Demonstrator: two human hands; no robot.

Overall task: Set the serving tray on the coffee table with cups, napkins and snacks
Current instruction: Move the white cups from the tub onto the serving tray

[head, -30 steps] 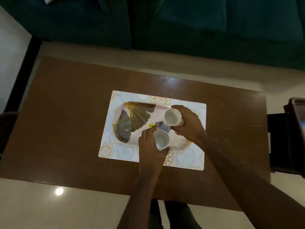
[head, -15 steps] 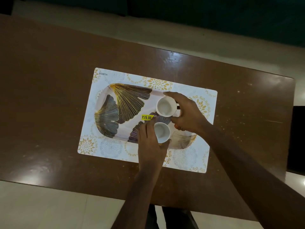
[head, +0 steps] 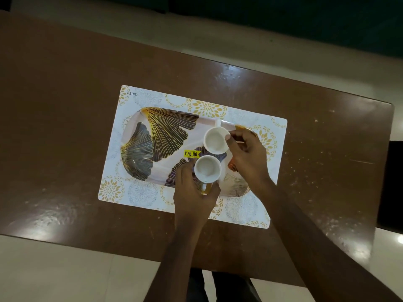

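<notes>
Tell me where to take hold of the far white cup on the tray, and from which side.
Take the far cup by its handle, which juts from its far side toward the tray rim. Probably come from the right, where the right hand is: the near cup, held by the left hand, crowds the near-left side.

A single camera, worn on the person's head, looks steeply down at the serving tray (head: 165, 136), which lies near the frame's centre. The view is close: the tray's price sticker (head: 192, 153) is legible, and the near cup (head: 207, 168) and far cup (head: 216, 140) on the tray show their insides. The wide angle takes in most of the coffee table (head: 65, 127) around the tray. The left hand (head: 192, 192) and right hand (head: 248, 158) reach the tray from the frame's lower edge, the camera's side.
</notes>
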